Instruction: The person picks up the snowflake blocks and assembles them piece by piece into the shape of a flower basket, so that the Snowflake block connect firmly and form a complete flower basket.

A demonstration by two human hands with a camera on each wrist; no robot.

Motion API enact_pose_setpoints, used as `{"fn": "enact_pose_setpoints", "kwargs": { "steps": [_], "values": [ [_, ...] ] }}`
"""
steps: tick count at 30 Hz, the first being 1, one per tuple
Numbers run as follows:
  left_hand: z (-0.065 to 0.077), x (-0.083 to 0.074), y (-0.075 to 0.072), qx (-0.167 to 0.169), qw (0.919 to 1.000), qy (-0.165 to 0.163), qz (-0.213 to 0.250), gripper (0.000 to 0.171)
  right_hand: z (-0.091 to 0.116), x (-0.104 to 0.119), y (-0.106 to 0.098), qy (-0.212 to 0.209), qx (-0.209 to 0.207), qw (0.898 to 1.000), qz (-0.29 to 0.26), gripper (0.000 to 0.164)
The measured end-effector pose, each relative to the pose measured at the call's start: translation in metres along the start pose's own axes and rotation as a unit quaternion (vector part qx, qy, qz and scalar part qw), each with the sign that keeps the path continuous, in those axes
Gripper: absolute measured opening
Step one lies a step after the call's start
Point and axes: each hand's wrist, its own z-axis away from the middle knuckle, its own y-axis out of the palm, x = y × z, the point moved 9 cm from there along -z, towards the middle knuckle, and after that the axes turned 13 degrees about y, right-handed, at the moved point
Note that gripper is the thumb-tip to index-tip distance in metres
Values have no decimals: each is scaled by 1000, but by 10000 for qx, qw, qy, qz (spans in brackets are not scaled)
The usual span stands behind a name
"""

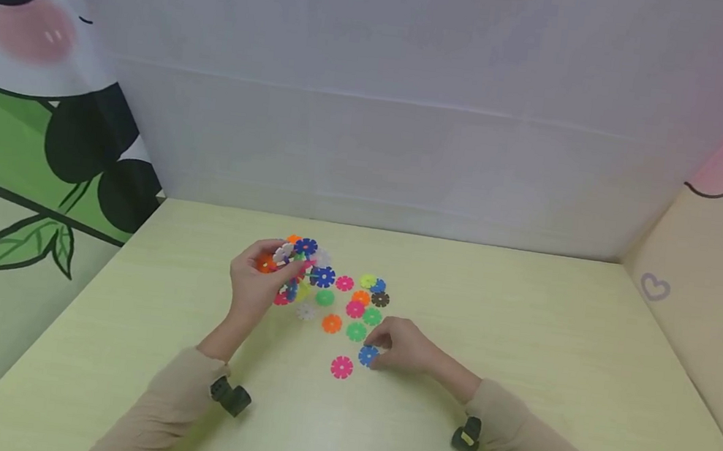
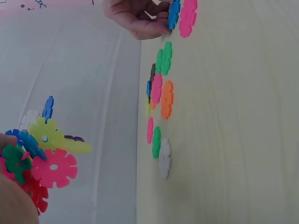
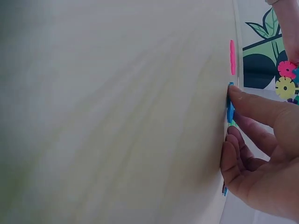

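In the head view my left hand (image 1: 254, 279) grips a cluster of interlocked plastic flower discs (image 1: 306, 247) above the table. In the left wrist view the cluster shows pink, yellow, red, green, blue and white discs (image 2: 54, 168), partly hidden by the hand. My right hand (image 1: 410, 346) is low at the tabletop and pinches a blue flower disc (image 1: 367, 356) by its edge. From the right wrist camera, the thumb lies against that blue disc (image 3: 230, 105). A loose pink disc (image 1: 342, 367) lies just left of it.
Several loose discs lie between the hands, among them an orange one (image 1: 332, 324), a green one (image 1: 356, 331) and a brown one (image 1: 380, 299). The pale wooden table (image 1: 523, 323) meets a white backdrop (image 1: 407, 164) behind and printed panels at both sides.
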Motion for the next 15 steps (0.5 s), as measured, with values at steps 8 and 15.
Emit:
{"fn": "enact_pose_setpoints", "kwargs": {
  "steps": [8, 15],
  "values": [
    [2, -2, 5, -186, 9994, 56, 288, 29, 7, 10, -8, -122, -275, 9995, -47, 19],
    [2, -15, 25, -341, 9984, -118, 446, 31, 17, 16, -38, 91, -1228, 9840, -1285, 12]
  ]
}}
